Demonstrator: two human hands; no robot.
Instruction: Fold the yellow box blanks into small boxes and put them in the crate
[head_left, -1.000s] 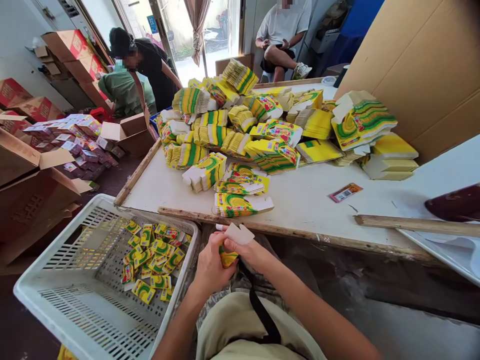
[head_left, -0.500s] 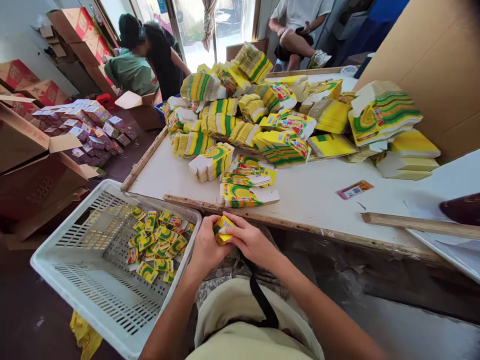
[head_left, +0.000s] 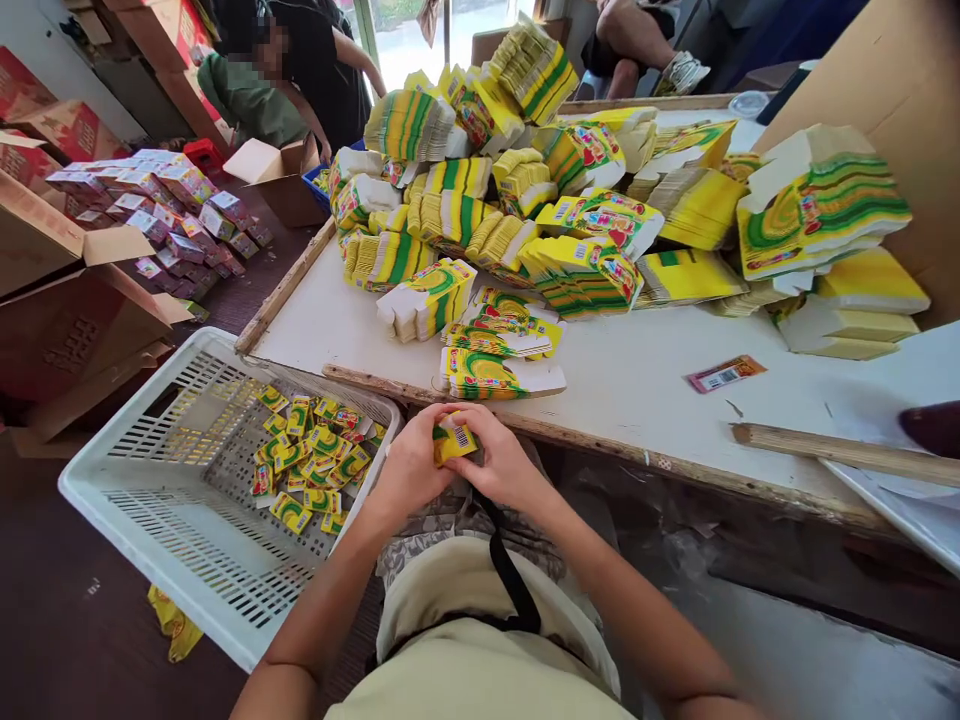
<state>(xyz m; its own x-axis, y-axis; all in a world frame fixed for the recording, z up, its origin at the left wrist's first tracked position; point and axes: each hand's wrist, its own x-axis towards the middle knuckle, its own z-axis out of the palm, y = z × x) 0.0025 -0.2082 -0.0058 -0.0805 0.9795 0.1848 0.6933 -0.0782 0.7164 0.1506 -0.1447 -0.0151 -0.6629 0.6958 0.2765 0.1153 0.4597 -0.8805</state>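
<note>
Fingers of our left hand (head_left: 412,458) and right hand (head_left: 501,462) grip one box (head_left: 456,443) beside our table (head_left: 637,372); some folded boxes (head_left: 291,512) lie in our crate (head_left: 201,527), seemingly done; many flat stacks (head_left: 480,374) look left.

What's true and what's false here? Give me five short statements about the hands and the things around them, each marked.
1. The left hand and right hand hold one box between them. True.
2. The crate stands on top of the table. False: the crate is beside the table, to its left.
3. Yellow boxes lie in the crate. True.
4. No barcode shows on the held box. False: a barcode faces the camera.
5. A sachet lies on the table. True.
</note>
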